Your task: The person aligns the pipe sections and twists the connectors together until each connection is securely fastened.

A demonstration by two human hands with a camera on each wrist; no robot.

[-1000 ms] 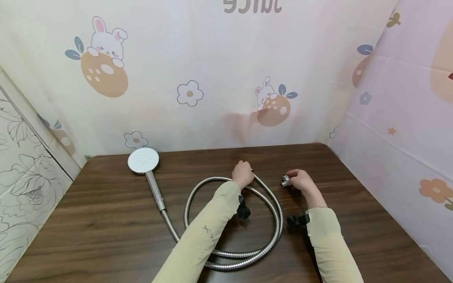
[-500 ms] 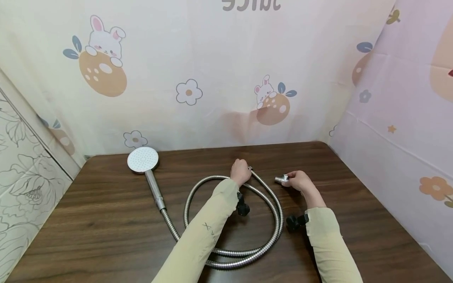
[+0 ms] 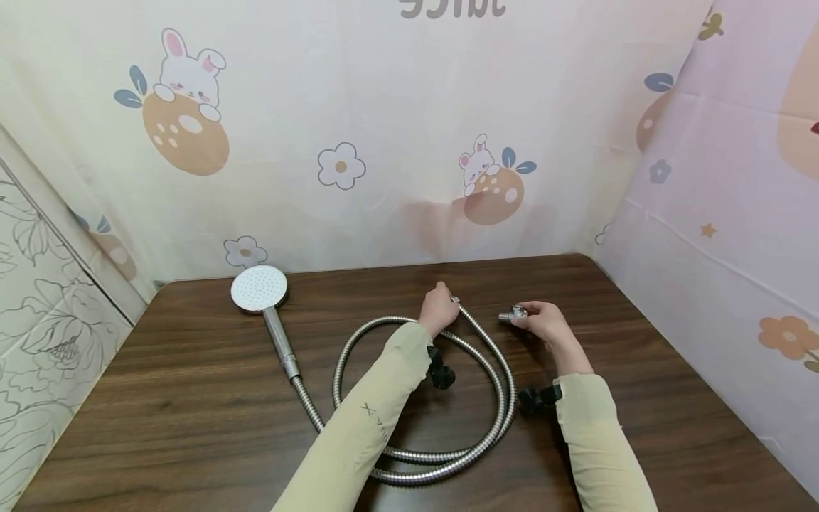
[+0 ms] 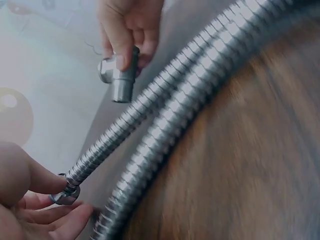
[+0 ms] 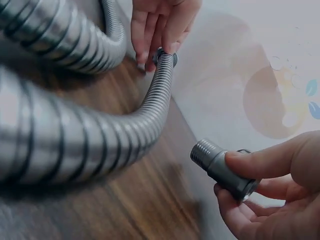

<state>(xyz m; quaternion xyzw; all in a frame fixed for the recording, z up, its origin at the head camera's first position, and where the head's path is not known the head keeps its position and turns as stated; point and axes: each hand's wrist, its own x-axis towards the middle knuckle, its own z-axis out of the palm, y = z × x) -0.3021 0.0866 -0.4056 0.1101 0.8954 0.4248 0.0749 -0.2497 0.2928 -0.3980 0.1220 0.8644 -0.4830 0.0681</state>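
Observation:
My left hand (image 3: 438,311) pinches the chrome end nut (image 4: 65,196) of a ribbed metal shower hose (image 3: 510,398) between thumb and fingers. In the right wrist view the hose rises in a bend to that nut. A small chrome pipe fitting (image 3: 512,314) with a side branch is gripped by the thumb and fingers of my right hand (image 3: 547,323). Its threaded end (image 5: 204,154) points toward the left hand, and a gap separates it from the hose nut. The hose loops on the table and runs to a handheld shower head (image 3: 259,289), which lies face up at the back left.
The dark wooden table (image 3: 192,427) meets a printed cloth (image 3: 397,227) along its back edge and another at the right. Black wrist cameras sit under both wrists, the left one (image 3: 441,373) above the hose loops.
The fitting in my right hand has turned, so its threaded end now points left. The hose end has tilted slightly in my left hand. The shower head stays in place.

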